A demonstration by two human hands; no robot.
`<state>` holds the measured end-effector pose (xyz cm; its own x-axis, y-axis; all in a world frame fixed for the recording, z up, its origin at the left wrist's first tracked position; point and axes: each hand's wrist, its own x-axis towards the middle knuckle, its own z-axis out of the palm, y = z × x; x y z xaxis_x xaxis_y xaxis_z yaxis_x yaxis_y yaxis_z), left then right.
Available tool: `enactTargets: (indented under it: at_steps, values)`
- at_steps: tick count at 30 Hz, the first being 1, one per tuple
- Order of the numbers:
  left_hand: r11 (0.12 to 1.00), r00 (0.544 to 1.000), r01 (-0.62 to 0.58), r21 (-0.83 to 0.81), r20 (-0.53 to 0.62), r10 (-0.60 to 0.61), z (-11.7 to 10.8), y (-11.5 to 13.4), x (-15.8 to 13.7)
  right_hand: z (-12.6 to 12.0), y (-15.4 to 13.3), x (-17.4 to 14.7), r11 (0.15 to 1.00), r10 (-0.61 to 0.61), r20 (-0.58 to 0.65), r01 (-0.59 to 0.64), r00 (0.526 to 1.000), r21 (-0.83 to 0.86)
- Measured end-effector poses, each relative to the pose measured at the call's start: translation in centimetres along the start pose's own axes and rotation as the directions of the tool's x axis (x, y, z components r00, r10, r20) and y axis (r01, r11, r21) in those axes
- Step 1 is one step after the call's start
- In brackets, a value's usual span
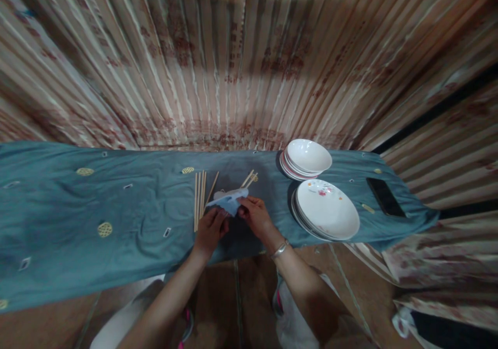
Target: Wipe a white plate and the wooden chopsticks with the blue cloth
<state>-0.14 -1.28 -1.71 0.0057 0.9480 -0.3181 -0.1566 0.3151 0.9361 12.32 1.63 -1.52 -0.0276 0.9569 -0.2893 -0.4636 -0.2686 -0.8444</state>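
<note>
Between my two hands, above the cloth, a thin pale blue-white sheet (229, 199), like a tissue or napkin, is stretched. My left hand (212, 228) pinches its left end, and my right hand (253, 213) grips its right end, fingers closed. Just left of the sheet lie several wooden chopsticks (199, 193), side by side, with one slanting toward the sheet. Beyond my right fingers, the tips of two more chopsticks (248, 178) show; their lower parts are hidden behind the sheet.
A teal cloth (143, 198) covers the long table. On the right stand stacked white bowls (309, 156) and flower-patterned plates (329, 211). A black phone (385, 197) lies farther right. A pleated curtain (233, 64) hangs behind the table.
</note>
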Motion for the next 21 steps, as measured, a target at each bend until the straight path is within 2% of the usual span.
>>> enactTargets:
  at_steps: [11,17,21]
  values:
    - [0.999,0.995,0.024,0.041,0.093,-0.028,-0.1,-0.8,-0.4,-3.3,-3.6,1.7,0.988,-0.087,-0.138,0.103,0.987,0.114]
    - [0.988,0.987,0.151,-0.044,0.07,-0.147,0.1,-0.7,-0.4,-3.5,-3.4,1.7,0.991,-0.11,-0.066,0.114,0.992,0.07]
    - [0.979,0.983,0.178,-0.103,0.07,-0.171,0.4,-0.2,-0.4,-2.4,-2.4,1.3,0.998,-0.048,-0.016,0.048,0.999,0.036]
